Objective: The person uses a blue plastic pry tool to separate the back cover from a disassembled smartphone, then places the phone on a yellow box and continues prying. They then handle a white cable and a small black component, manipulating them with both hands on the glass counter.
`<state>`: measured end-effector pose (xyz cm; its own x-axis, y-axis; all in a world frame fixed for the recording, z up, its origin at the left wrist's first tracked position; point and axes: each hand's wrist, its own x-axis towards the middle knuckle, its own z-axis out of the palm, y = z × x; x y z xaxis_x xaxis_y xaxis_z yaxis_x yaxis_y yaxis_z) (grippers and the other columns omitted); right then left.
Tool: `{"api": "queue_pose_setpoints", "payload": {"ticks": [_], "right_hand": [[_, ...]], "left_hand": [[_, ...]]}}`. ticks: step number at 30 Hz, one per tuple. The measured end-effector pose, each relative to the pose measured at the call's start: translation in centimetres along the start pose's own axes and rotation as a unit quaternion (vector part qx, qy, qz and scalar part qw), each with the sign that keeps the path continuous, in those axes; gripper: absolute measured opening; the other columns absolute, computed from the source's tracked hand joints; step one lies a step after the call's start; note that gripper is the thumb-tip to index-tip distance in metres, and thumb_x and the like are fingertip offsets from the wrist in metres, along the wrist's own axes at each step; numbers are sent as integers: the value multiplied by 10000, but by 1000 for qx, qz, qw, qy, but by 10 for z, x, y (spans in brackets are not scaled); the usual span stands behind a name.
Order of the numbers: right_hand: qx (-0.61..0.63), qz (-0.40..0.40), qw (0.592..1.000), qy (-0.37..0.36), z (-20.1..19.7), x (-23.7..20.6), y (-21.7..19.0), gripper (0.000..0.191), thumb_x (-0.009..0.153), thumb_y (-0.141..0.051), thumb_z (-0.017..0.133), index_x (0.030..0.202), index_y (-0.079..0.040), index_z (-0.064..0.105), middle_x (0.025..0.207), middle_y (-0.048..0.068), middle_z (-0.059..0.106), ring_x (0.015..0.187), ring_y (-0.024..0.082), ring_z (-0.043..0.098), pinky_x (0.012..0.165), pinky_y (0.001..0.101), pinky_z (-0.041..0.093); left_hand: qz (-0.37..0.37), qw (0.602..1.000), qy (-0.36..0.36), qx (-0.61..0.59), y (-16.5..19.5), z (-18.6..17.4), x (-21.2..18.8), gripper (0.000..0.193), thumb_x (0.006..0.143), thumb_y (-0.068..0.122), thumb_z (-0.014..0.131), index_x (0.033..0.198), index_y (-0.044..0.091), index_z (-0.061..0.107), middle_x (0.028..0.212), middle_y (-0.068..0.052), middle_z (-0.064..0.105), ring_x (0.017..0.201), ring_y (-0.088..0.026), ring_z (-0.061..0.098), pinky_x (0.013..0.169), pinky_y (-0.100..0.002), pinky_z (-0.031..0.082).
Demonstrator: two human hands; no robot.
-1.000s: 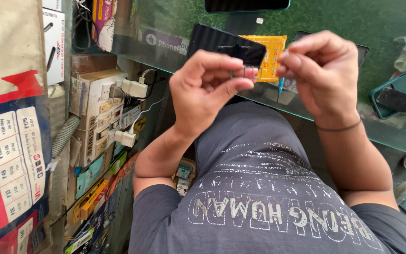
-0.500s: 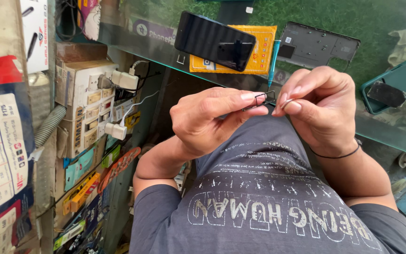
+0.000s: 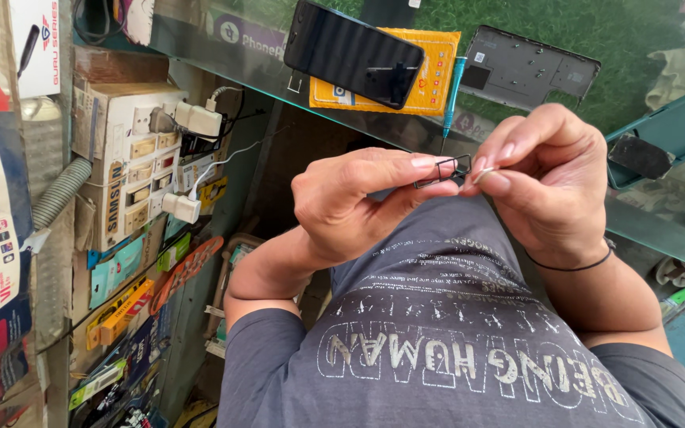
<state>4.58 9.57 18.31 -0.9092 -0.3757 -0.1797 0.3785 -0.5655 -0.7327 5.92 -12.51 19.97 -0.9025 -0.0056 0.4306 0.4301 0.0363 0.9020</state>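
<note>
A: What's on the far left?

B: A white switchboard (image 3: pixel 132 170) with plugs, on the wall beside stacked boxes.

A: And the hands?

B: The left hand (image 3: pixel 350 202) pinches a thin dark metal tray (image 3: pixel 443 170) between thumb and forefinger, above the lap. The right hand (image 3: pixel 545 182) meets it, fingertips closed on something tiny and pale at the tray's end; I can't tell what.

A: Above them?

B: A glass counter (image 3: pixel 223 51) carrying a black phone (image 3: pixel 353 52) on a yellow packet (image 3: pixel 431 75), then a blue tool (image 3: pixel 453 93), then a grey phone back (image 3: pixel 529 71)
</note>
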Motion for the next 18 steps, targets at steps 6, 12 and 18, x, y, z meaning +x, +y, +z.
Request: {"api": "queue_pose_setpoints", "payload": {"ticks": [6,12,18], "right_hand": [[-111,-6,993,38,7,3,-5,261,941,130,788,1051,0,590,968,131,700,907,145,713,853,249,606],[-167,-18,985,27,9,8,-9,188,966,134,779,1050,37,642,1015,121,705,926,118,706,863,231,602],[-212,-11,977,20,12,11,-17,155,955,119,796,1015,45,674,1010,108,699,903,102,688,809,196,575]], "left_hand": [[34,997,-30,60,2,-1,4,326,924,-23,862,1159,11,638,1051,-139,755,991,-246,790,818,-295,675],[16,999,-38,31,-2,2,3,304,961,-54,832,1190,29,650,1082,-122,759,967,-218,792,830,-273,677],[-62,997,-34,-11,-1,5,-1,261,971,-74,805,1174,21,673,1099,-126,761,949,-179,788,834,-252,659]]}}
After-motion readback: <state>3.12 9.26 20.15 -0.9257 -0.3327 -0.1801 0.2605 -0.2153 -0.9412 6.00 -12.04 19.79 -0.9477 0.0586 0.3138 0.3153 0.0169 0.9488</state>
